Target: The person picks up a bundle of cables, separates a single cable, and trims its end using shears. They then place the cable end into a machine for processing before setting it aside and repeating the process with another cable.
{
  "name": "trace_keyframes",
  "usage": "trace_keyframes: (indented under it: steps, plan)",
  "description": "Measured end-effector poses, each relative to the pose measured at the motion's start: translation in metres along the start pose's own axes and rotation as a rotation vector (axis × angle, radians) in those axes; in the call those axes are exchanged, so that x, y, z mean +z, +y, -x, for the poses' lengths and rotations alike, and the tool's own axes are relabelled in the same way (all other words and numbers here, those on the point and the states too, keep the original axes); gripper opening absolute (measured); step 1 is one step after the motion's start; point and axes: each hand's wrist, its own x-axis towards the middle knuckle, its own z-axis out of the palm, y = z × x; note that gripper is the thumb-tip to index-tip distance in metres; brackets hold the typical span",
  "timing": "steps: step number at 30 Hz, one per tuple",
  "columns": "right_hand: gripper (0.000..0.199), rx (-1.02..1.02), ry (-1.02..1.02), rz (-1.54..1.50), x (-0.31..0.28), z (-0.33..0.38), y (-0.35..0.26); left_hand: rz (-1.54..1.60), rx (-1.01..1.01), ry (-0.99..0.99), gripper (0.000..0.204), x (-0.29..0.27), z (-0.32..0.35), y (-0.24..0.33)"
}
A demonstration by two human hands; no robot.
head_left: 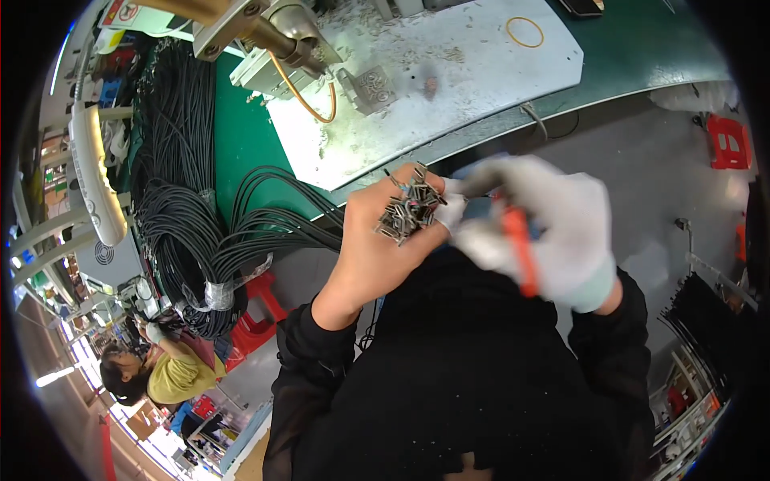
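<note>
At the left, the thick bundle of black cables (188, 232) lies over the green worktop (241, 144), and its lower loops seem to hang past the near edge. A band of clear plastic wrap (218, 295) goes around it, probably so that the many lengths do not spread apart. From there a looser group of cables bends in arcs to the person, which seems to leave enough slack to bring the ends near the body.

Next is the bare left hand (367, 232), in front of the worktop's edge. Its fingers are curled around the gathered cable ends (409, 210), closed firmly, it seems, so that the tips stand together and face upward.

Just beside it, at the right, is the gloved right hand (561, 228), blurred. Its fingers are bent around a red-handled tool (521, 248), and the handle crosses the palm; I cannot tell whether the working end touches a cable.

The cable ends look short, thin and stiff, dark grey to black, with small reddish and bluish spots among them. They make a dense, uneven cluster, pointing in slightly different directions.
</note>
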Motion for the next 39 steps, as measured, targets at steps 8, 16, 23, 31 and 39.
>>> trace_keyframes:
  steps: [8, 16, 23, 31, 39]
  plan:
    - [0.011, 0.182, -0.134, -0.309, 0.008, -0.006, 0.002, 0.272, -0.026, 0.107, 0.017, -0.004, 0.011, 0.007]
    - [0.017, 0.586, -0.471, -0.807, -0.016, -0.007, 0.018, -0.32, 0.698, 0.063, 0.02, 0.006, -0.003, -0.01]
    - [0.015, 0.138, -0.351, -0.423, -0.03, 0.0, 0.03, 0.622, -0.268, -0.526, 0.016, -0.001, -0.014, 0.007]
    - [0.013, 0.026, -0.116, -0.076, -0.028, 0.002, 0.034, 0.173, -0.067, -0.061, 0.014, 0.025, -0.019, 0.017]
    - [0.023, -0.433, -0.18, 0.852, -0.051, 0.003, 0.013, -0.077, 0.085, 0.143, 0.018, 0.033, -0.02, 0.012]
